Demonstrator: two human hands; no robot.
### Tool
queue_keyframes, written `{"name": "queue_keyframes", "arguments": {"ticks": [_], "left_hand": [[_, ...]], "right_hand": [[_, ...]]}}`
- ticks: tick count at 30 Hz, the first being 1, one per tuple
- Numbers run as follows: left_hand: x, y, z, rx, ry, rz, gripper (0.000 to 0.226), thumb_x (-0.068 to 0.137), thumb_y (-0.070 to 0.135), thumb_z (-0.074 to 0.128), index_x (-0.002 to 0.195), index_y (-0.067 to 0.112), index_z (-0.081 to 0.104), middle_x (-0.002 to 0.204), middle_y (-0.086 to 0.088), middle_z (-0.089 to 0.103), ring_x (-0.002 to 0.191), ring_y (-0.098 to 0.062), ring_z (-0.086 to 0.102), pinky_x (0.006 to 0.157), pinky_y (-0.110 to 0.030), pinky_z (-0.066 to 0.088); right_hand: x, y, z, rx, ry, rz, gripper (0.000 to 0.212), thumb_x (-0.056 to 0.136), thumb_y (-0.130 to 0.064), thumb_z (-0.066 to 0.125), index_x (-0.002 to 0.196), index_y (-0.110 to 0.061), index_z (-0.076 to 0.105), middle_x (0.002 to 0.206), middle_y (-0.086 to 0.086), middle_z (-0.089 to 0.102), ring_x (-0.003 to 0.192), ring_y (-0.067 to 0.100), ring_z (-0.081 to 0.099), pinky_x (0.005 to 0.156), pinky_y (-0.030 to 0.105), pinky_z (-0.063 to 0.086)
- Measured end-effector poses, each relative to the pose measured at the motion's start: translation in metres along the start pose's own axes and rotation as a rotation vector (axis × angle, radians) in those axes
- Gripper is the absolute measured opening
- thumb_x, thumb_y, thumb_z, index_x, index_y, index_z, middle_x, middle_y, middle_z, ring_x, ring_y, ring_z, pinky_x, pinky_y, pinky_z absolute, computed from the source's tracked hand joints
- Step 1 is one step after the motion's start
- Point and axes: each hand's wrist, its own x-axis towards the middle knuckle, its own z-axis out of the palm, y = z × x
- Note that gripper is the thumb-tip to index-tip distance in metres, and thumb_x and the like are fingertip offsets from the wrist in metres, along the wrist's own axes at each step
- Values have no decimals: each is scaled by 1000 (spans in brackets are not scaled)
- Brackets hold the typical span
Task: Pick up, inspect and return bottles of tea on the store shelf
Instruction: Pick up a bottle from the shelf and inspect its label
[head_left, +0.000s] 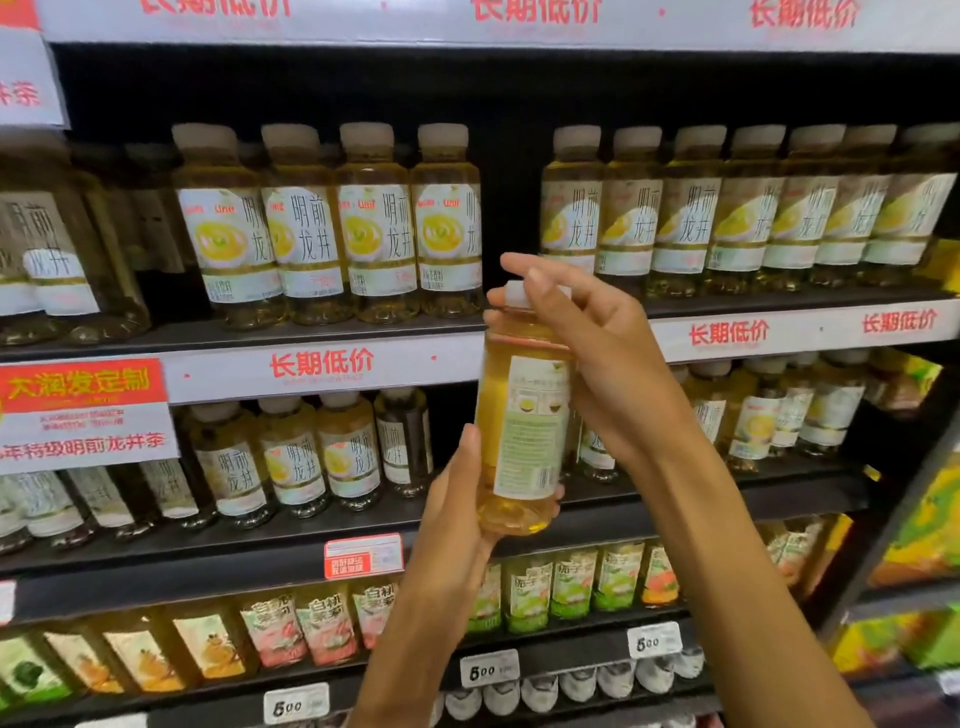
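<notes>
looks like a supermarket aisle, shelves (322, 338) packed with tea bottles (306, 228), price tags (296, 704) reading 500

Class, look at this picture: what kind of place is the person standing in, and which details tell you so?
Most likely a supermarket drinks aisle: rows of identical tea bottles on tiered shelves, red promotional strips along shelf edges, and small price tags below.

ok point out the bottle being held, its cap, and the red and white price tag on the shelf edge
held tea bottle (524, 415), head view, back label
bottle cap (515, 293), head view, white side
price tag (363, 556), head view, centre
</notes>
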Motion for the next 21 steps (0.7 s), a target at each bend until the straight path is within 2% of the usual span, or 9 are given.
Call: {"name": "queue_keyframes", "arguments": {"ticks": [2,4,8,11,12,15,17,20,21], "left_hand": [[-2,-2,4,-63,23,-54,64,65,66,50,104,20,70,88,-11,75,65,-25,72,54,-29,56],[-5,-9,8,-165,-54,-115,67,79,69,43,107,15,72,79,-13,72,56,-24,66,49,-29,51],[-7,-25,20,-331,-182,-230,67,96,59,25,103,11,70,78,-14,68,58,-25,65,53,-29,50],[-1,-34,37,-232,-103,-294,67,91,60,32,107,5,67,80,-18,70,64,-29,68,59,-34,54],[-1,-40,37,-142,-52,-280,65,89,60,34,114,8,64,85,-17,71,71,-27,70,64,-36,56],[-4,-50,42,123,100,-122,42,90,64,37,118,45,62,109,10,72,104,-7,67,83,-26,55],[-6,-51,50,181,115,-114,53,80,78,42,120,48,60,115,18,68,110,-2,63,92,-25,51],[-7,-54,67,226,105,-83,36,71,76,50,95,56,67,99,26,71,94,6,66,72,-9,52],[-8,-55,73,225,98,-79,39,70,76,53,96,51,69,99,20,73,93,2,68,71,-12,53]], "right_hand": [[1,3,-3,-17,-7,8,34,87,-35,60,118,-19,65,101,2,74,95,16,71,74,23,55],[3,4,-8,46,-65,9,30,91,-33,58,116,-19,65,96,1,72,92,18,71,75,25,55],[5,8,-21,363,-222,165,32,93,-33,47,109,-14,68,87,6,69,83,21,70,74,33,56],[5,15,-36,404,-227,219,24,92,-30,50,94,-11,65,77,6,65,76,21,67,72,33,54],[4,17,-42,373,-213,214,21,92,-29,52,93,-11,63,77,6,63,75,21,66,72,33,54],[-4,22,-59,185,-105,165,20,89,-33,62,93,-14,66,79,6,66,77,20,67,71,29,54],[-9,23,-69,98,-44,152,25,83,-39,67,93,-16,67,79,3,69,78,18,69,71,26,55],[-14,21,-81,52,-37,218,33,79,-48,63,93,-18,67,80,3,70,80,17,70,72,26,56],[-15,21,-86,68,-52,245,35,79,-49,61,95,-18,67,81,3,71,81,18,70,72,26,56]]}}
